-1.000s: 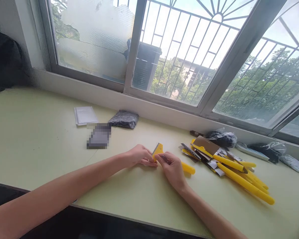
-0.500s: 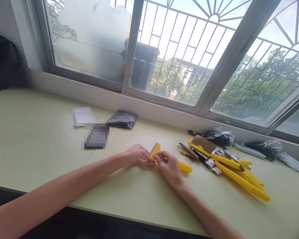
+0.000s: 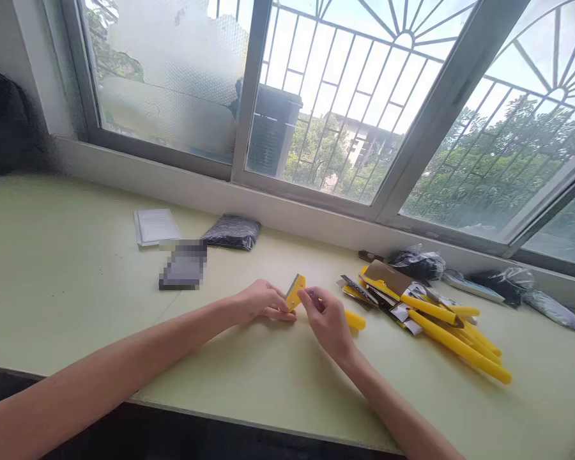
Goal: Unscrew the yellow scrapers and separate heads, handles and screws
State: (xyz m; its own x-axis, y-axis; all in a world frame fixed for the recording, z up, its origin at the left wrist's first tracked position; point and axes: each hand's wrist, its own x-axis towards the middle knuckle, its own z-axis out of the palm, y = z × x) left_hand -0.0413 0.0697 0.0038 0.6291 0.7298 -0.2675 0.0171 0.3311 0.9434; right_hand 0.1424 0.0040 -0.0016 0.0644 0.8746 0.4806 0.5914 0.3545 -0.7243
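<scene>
On this table [image 3: 239, 377], a plastic bag [image 3: 418, 254] holds something black [image 3: 414, 263]; left hand [image 3: 261, 301] pinches yellow scraper [image 3: 296, 292]; right hand's [image 3: 329, 321] grip I can't tell.

Obst. by R hand [image 3: 333, 324]: tool pile [image 3: 429, 308]

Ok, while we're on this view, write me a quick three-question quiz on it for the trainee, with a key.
1. What do the left hand's fingers grip? A) a roll of tape B) a yellow scraper head C) a pair of scissors
2. True or false: the pile of yellow scraper parts lies to the right of the right hand.
3. Which lies farther left in the picture, the white packet or the plastic-wrapped black package?

Key: 1. B. 2. True. 3. The white packet.
</scene>
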